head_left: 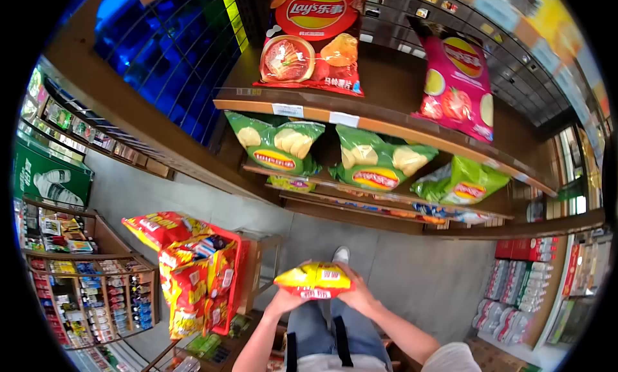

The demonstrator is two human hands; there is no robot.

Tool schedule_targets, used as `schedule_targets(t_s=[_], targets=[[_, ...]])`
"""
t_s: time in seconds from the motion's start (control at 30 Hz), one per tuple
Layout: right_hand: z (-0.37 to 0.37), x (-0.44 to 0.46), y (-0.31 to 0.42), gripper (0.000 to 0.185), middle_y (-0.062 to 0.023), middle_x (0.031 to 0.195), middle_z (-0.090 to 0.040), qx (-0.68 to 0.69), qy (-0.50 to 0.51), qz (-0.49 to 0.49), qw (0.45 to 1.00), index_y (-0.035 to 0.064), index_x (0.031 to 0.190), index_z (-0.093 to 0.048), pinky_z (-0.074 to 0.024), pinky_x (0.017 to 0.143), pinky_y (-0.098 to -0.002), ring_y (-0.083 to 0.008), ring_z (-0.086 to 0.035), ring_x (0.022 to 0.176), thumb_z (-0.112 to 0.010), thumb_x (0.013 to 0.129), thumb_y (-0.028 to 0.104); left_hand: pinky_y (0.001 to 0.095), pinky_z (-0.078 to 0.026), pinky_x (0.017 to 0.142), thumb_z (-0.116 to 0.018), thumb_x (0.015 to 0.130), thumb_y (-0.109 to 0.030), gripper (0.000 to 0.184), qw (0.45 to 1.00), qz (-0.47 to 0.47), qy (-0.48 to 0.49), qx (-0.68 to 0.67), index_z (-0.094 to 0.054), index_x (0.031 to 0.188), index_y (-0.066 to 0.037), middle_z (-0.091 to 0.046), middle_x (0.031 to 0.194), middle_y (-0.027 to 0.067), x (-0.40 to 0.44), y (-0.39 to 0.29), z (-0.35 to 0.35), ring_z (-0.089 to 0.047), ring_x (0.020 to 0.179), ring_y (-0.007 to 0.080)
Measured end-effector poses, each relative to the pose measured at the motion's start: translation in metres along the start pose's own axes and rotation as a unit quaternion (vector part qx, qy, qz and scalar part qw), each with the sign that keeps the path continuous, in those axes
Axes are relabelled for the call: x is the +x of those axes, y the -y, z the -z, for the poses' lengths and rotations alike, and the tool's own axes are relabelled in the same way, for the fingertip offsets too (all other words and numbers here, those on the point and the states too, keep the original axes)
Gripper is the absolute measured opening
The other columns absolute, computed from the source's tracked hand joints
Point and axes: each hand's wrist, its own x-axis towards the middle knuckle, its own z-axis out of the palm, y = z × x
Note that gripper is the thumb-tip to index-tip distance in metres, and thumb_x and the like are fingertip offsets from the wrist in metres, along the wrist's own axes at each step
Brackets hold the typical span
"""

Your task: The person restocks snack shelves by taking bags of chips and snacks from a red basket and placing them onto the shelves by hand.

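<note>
A yellow and red snack bag (314, 279) is held in front of my body at waist height. My left hand (287, 301) grips its left end from below, and my right hand (358, 293) is closed on its right end. Some of the fingers are hidden behind or under the bag. To the left, a red basket (239, 279) is heaped with red and yellow snack bags (188, 275). Ahead stands a brown shelf unit (386, 118) with a red Lay's chip bag (310, 50) and a magenta Lay's chip bag (457, 89) on its upper board.
Green chip bags (380, 158) fill the shelf below. Packs of bottles (508, 314) stand on the right, and racks of small goods (96, 301) at the far left. Grey floor (412, 262) lies between me and the shelf unit.
</note>
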Motion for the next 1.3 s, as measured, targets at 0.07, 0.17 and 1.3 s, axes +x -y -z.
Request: schedule_targets(t_s=[0.07, 0.17, 1.3], targets=[[-0.001, 0.016, -0.006, 0.069, -0.0198, 0.125, -0.053, 0.004, 0.000, -0.005, 1.000, 0.0067, 0.131, -0.041, -0.0441, 0.096, -0.0423, -0.0394, -0.050, 0.115, -0.074, 0.071, 0.015, 0.0320, -0.040, 0.100, -0.077, 0.076, -0.012, 0.075, 0.997, 0.008, -0.020, 0.073, -0.035, 0.138, -0.003, -0.051, 0.131, 0.0079, 0.007, 0.035, 0.007, -0.051, 0.116, 0.0165], [-0.007, 0.046, -0.036, 0.066, -0.0199, 0.121, -0.056, -0.023, -0.002, -0.019, 1.000, 0.0062, 0.130, -0.044, -0.0452, 0.095, -0.0430, -0.0405, -0.052, 0.113, -0.073, 0.071, 0.012, 0.0321, -0.042, 0.098, -0.076, 0.076, -0.012, 0.064, 0.996, 0.019, -0.039, 0.076, -0.045, 0.131, -0.003, -0.054, 0.128, 0.0070, 0.029, 0.086, 0.017, -0.052, 0.114, 0.0168], [-0.097, 0.245, -0.314, 0.067, -0.0217, 0.151, -0.019, -0.168, 0.123, 0.217, 0.954, 0.0080, 0.146, -0.018, -0.0224, 0.113, -0.0389, -0.0345, -0.022, 0.138, -0.048, 0.086, 0.004, 0.0380, -0.027, 0.109, -0.065, 0.080, -0.023, 0.058, 0.920, -0.311, -0.110, 0.212, -0.049, 0.132, -0.003, -0.043, 0.139, 0.0196, 0.226, 0.397, 0.141, -0.036, 0.133, 0.0332]])
